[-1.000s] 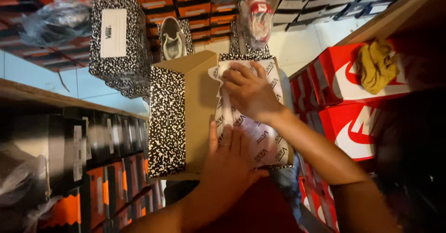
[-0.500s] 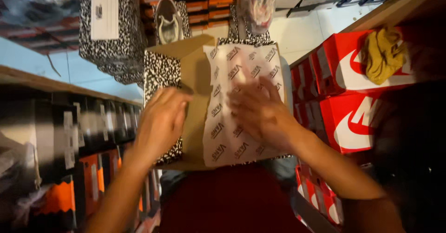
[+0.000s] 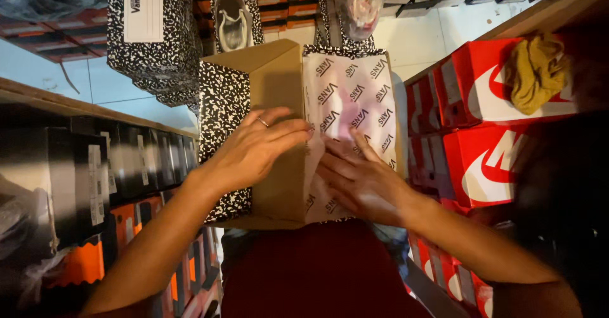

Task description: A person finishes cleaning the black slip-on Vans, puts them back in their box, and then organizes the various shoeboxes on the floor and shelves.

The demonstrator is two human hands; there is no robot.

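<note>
My left hand (image 3: 254, 150) lies flat and open on the brown inside of the lid (image 3: 273, 134) of an open shoe box (image 3: 222, 108), fingers stretched toward three o'clock, a ring on one of them. The box sits in the middle of my view, its outside covered in a black-and-white speckled pattern, the lid swung out toward nine o'clock. My right hand (image 3: 365, 181) is open too, fingers spread and pressing down on the white tissue paper (image 3: 349, 96) that fills the box at about one o'clock from my hands; the paper carries a repeated dark printed mark, and both hands meet at its crumpled edge. At eleven o'clock stands a stack of speckled boxes (image 3: 155, 32) of the same pattern, the top one bearing a tall white rectangular label (image 3: 144, 7). Just beside it, at twelve o'clock, a pale shoe (image 3: 231, 16) shows its inside. At three o'clock red boxes (image 3: 488, 127) with a large white curved mark are stacked on a shelf, a mustard-yellow cloth (image 3: 536, 70) lying on top. At nine o'clock dark boxes (image 3: 120, 165) with narrow white labels stand in a row, orange-and-black boxes (image 3: 82, 261) below them at eight o'clock.
</note>
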